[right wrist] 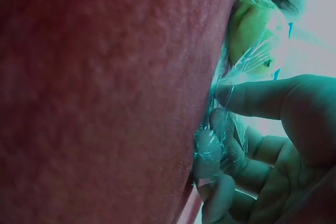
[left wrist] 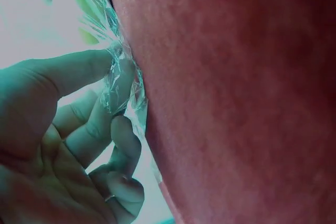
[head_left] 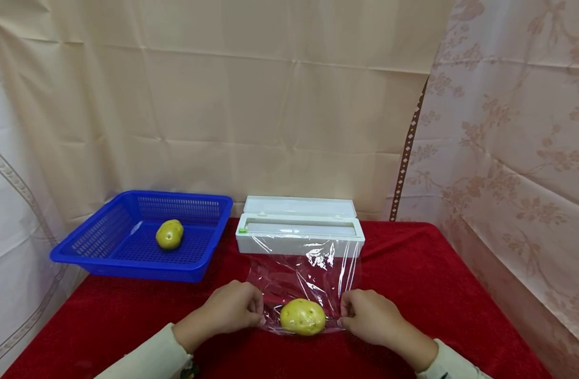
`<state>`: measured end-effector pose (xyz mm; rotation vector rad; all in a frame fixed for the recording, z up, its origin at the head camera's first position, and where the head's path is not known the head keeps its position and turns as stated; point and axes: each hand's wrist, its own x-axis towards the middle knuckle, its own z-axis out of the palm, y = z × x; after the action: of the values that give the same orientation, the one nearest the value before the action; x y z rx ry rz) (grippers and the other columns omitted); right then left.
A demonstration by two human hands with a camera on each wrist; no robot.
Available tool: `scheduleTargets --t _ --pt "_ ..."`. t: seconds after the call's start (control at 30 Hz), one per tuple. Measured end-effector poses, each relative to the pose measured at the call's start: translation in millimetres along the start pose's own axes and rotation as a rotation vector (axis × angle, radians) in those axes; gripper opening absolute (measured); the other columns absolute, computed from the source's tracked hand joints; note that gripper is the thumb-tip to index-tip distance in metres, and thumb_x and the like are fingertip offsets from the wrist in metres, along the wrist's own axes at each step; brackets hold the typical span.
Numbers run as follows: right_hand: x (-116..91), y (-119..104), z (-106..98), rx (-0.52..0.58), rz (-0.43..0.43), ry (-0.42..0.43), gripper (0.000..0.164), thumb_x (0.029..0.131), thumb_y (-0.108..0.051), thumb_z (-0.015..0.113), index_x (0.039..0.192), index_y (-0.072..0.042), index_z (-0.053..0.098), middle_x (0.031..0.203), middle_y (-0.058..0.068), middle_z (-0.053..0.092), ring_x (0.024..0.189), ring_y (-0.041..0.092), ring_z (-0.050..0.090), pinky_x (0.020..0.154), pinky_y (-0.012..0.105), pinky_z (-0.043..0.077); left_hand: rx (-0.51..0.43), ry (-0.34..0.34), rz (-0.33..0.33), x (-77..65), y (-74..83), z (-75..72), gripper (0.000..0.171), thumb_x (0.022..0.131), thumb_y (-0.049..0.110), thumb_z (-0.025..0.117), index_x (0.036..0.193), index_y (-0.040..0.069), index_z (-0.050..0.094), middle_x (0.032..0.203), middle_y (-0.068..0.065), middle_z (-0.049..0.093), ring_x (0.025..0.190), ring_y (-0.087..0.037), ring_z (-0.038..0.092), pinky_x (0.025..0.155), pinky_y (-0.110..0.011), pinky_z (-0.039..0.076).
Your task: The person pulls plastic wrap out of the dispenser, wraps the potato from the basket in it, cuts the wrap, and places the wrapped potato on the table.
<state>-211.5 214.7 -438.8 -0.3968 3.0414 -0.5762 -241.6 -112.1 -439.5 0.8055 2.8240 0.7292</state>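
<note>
A yellow potato (head_left: 302, 317) lies on the near end of a sheet of clear plastic wrap (head_left: 289, 273), which runs back to a white wrap dispenser (head_left: 298, 243) with its lid raised. On the potato's left, my left hand (head_left: 234, 307) pinches the near corner of the wrap between thumb and fingers. My right hand (head_left: 371, 316) pinches the opposite corner, to the right of the potato. Crumpled film (left wrist: 118, 72) shows at the left fingertips in the left wrist view. The right wrist view shows film (right wrist: 210, 145) around the right fingers, with the potato (right wrist: 257, 35) beyond.
A blue plastic basket (head_left: 128, 267) stands at the back left with another potato (head_left: 169, 235) in it. Red cloth (head_left: 412, 273) covers the table. Beige curtain (head_left: 223, 105) hangs behind, and a floral one (head_left: 521, 158) on the right. A green slider (head_left: 243, 230) sits on the dispenser's left end.
</note>
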Motion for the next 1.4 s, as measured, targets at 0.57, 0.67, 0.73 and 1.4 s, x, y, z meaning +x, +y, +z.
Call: scheduleTargets --t 0.57,0.67,0.73,1.4 --pt "1 7 2 0.037 0.012 -0.018 0.034 0.079 -0.030 0.086 0.069 -0.029 0.054 0.062 -0.013 0.051 0.058 0.007 0.047 0.054 0.030 0.038 -0.089 -0.033 -0.073 3.2 -4.1 0.9 0.033 0.075 0.031 0.090 0.061 0.024 0.061 0.054 0.013 0.058 0.051 -0.008 0.055 0.049 -0.029 0.043" --pt "2 15 -1 0.134 -0.031 -0.068 0.027 0.083 -0.028 0.083 0.071 -0.027 0.058 0.059 -0.013 0.053 0.056 0.005 0.050 0.053 0.027 0.040 -0.237 -0.095 -0.079 2.9 -10.9 -2.1 0.027 0.080 0.027 0.088 0.065 0.019 0.067 0.056 0.009 0.065 0.051 -0.010 0.063 0.049 -0.029 0.050" --pt "2 20 -5 0.232 -0.058 -0.114 0.022 0.086 -0.024 0.080 0.074 -0.022 0.062 0.060 -0.011 0.056 0.056 0.006 0.052 0.052 0.026 0.042 -0.323 -0.138 -0.078 2.7 -15.2 -5.3 0.022 0.084 0.024 0.086 0.070 0.016 0.071 0.061 0.005 0.069 0.054 -0.013 0.066 0.050 -0.030 0.053" --pt "4 -34 -5 0.042 -0.566 0.069 0.047 0.067 -0.028 0.098 0.085 -0.027 0.054 0.115 -0.012 0.051 0.094 0.005 0.053 0.077 0.021 0.050 0.173 0.164 0.304 0.5 49.7 17.1 0.051 0.073 0.041 0.093 0.105 0.022 0.058 0.104 0.010 0.058 0.083 -0.002 0.053 0.073 -0.021 0.050"
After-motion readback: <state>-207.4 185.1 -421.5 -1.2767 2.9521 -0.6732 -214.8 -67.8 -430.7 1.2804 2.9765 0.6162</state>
